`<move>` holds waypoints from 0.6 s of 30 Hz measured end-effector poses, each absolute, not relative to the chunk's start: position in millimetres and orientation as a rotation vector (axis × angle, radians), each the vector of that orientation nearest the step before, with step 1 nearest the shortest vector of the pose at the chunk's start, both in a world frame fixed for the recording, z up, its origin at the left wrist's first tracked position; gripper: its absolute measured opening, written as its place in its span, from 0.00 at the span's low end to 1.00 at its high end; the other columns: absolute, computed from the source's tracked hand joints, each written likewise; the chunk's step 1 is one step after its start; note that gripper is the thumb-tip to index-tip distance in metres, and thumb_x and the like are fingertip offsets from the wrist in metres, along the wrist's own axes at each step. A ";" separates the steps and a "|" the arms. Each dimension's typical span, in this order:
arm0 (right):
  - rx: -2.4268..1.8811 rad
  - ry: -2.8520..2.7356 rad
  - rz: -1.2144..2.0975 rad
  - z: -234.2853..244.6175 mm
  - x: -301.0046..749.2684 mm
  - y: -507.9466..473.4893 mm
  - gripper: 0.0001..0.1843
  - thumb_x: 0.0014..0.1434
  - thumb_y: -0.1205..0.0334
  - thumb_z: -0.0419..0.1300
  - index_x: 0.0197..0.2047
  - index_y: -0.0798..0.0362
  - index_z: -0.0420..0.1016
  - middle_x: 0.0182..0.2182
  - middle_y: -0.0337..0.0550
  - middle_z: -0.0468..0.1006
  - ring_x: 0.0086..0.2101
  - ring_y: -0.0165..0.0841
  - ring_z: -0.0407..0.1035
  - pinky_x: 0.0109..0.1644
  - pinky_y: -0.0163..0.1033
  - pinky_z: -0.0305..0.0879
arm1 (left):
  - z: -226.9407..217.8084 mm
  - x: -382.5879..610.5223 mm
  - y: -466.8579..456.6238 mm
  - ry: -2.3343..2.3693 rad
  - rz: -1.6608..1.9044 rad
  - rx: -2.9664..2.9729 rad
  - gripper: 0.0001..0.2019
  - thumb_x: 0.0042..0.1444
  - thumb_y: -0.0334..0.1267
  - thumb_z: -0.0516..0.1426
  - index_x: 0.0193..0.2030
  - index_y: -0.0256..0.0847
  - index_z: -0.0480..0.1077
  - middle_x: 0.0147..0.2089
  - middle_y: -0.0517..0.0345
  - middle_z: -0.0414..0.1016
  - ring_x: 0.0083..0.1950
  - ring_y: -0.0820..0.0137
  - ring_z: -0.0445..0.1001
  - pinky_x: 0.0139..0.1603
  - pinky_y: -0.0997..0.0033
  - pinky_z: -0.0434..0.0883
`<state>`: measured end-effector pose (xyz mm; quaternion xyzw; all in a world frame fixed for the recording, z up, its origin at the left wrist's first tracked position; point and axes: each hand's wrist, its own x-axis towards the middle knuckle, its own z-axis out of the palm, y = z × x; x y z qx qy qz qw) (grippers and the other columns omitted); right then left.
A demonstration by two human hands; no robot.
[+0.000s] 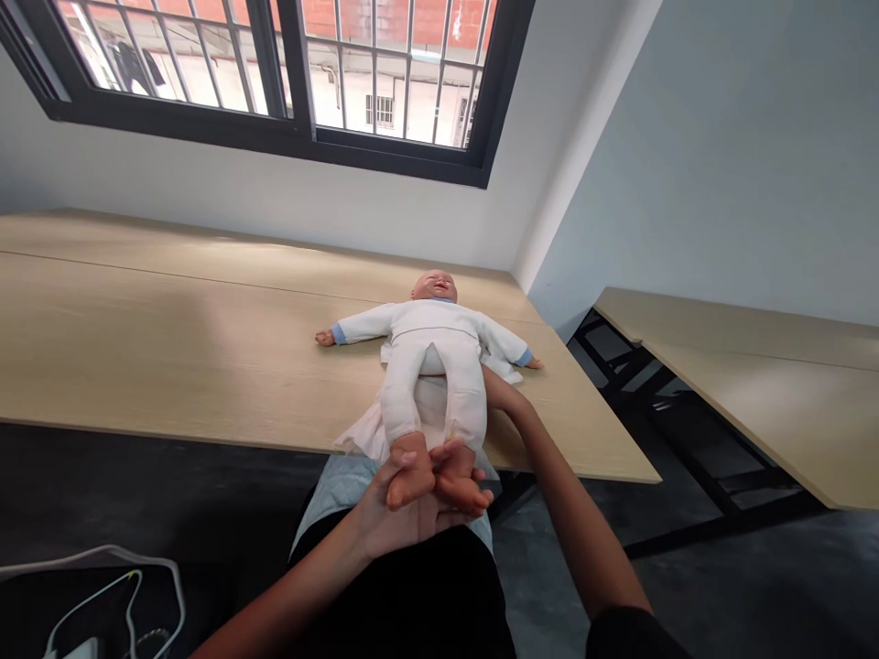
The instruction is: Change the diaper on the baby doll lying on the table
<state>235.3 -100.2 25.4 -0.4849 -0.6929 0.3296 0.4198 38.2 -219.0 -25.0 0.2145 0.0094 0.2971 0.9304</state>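
A baby doll point(439, 316) in a white suit with blue cuffs lies on its back on the wooden table point(171, 357), arms spread and head toward the window. My left hand point(393, 529) is closed around the doll's two bare feet, which are held close together at the table's front edge. Beside the doll's hip, my right hand point(495, 389) reaches in from the right under its body, and its fingers are hidden. Thin pale cloth point(363, 434) lies beneath the legs and hangs over the edge.
Behind the table is a white wall with a dark-framed, barred window point(288, 137). A second wooden table point(769, 366) on a black metal frame stands to the right, across a gap. At lower left, white cables point(175, 586) lie on a dark surface.
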 end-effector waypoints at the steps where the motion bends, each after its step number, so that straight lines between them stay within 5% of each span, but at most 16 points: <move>1: -1.230 -1.735 0.883 22.0 238.7 -105.7 0.16 0.52 0.49 0.63 0.31 0.55 0.77 0.36 0.51 0.79 0.46 0.47 0.69 0.52 0.47 0.67 | -24.5 39.1 -219.9 0.024 0.607 0.445 0.26 0.52 0.53 0.58 0.57 0.46 0.66 0.59 0.47 0.72 0.59 0.54 0.71 0.64 0.53 0.56; 7: -1.192 -1.250 1.125 12.4 233.3 -156.6 0.31 0.62 0.34 0.52 0.46 0.54 0.76 0.44 0.48 0.79 0.47 0.44 0.72 0.55 0.46 0.67 | -17.1 41.6 -219.1 0.031 0.533 0.512 0.30 0.54 0.55 0.58 0.60 0.43 0.65 0.62 0.45 0.69 0.63 0.51 0.68 0.66 0.48 0.56; 13: -1.142 -1.134 1.242 19.7 232.5 -163.8 0.27 0.54 0.46 0.66 0.53 0.53 0.73 0.49 0.47 0.78 0.50 0.43 0.71 0.52 0.41 0.69 | -13.4 -0.1 -208.5 0.184 0.388 0.660 0.28 0.61 0.58 0.52 0.52 0.34 0.74 0.63 0.39 0.70 0.67 0.43 0.62 0.62 0.44 0.61; 18: -1.199 -1.059 1.260 20.1 243.5 -163.3 0.26 0.53 0.49 0.66 0.52 0.53 0.72 0.49 0.47 0.78 0.46 0.44 0.73 0.46 0.41 0.71 | -15.0 -45.9 -197.2 0.439 0.257 0.805 0.27 0.59 0.56 0.55 0.46 0.30 0.78 0.51 0.39 0.78 0.53 0.49 0.76 0.54 0.51 0.71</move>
